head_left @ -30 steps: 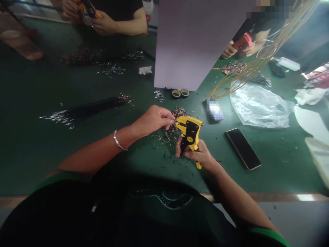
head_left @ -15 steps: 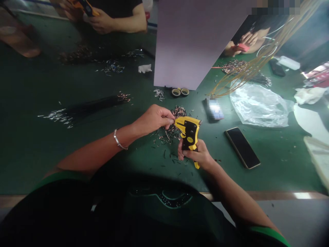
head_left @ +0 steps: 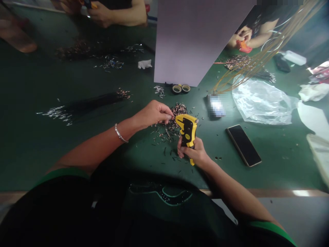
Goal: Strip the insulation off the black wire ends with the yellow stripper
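My right hand (head_left: 192, 151) is wrapped round the handles of a yellow and black wire stripper (head_left: 189, 127), its jaw end pointing up and left. Just left of the jaws, my left hand (head_left: 155, 114) pinches thumb and forefinger on what looks like a thin, short wire, barely visible at the fingertips. Under and behind the tool lies a heap of short dark wires with coppery ends (head_left: 168, 129). Out to the left is a long bundle of black wires (head_left: 89, 102), with silvery tips at one end and bare copper at the other.
A grey upright panel (head_left: 180, 41) stands at the back, with two tape rolls (head_left: 181, 89) at its foot. To the right lie a phone (head_left: 243, 145), a clear plastic bag (head_left: 264, 103) and hanging yellow wires (head_left: 246, 68). Other people's hands work at the far side.
My left fingertips have drawn slightly away from the stripper's jaws. The stripper has shifted a little left and up with my right hand.
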### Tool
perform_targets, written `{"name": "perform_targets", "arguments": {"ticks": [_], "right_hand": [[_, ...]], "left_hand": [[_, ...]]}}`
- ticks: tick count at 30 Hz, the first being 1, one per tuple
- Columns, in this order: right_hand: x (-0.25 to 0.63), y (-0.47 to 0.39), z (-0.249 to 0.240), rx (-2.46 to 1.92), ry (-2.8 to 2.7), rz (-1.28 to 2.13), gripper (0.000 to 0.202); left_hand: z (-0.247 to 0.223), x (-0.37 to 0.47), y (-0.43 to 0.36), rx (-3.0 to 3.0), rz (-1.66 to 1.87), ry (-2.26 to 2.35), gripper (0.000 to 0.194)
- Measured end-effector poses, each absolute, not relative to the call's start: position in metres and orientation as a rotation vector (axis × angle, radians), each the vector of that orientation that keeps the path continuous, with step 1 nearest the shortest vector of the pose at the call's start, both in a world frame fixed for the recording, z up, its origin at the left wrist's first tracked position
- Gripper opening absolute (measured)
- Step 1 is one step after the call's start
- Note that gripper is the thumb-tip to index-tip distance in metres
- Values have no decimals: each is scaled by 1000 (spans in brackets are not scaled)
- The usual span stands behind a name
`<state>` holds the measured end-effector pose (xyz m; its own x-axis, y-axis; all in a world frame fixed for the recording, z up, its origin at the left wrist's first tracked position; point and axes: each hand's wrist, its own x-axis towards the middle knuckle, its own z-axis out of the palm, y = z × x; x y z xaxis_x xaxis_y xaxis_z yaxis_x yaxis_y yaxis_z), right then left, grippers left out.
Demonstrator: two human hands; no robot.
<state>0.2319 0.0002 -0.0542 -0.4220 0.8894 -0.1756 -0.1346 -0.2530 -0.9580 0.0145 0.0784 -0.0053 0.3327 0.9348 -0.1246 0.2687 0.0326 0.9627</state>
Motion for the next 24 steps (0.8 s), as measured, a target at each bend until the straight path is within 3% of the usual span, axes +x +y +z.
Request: {"name": "perform_targets", "arguments": {"ticks": [14, 24], "right_hand": [[225, 5, -53, -1096, -1277, 1674, 16], [233, 8, -52, -963, -1128, 1785, 17]], "left_hand": [[-9, 16, 84, 1412, 784, 1214, 6], [-12, 17, 81, 1439, 858, 1250, 6]]}}
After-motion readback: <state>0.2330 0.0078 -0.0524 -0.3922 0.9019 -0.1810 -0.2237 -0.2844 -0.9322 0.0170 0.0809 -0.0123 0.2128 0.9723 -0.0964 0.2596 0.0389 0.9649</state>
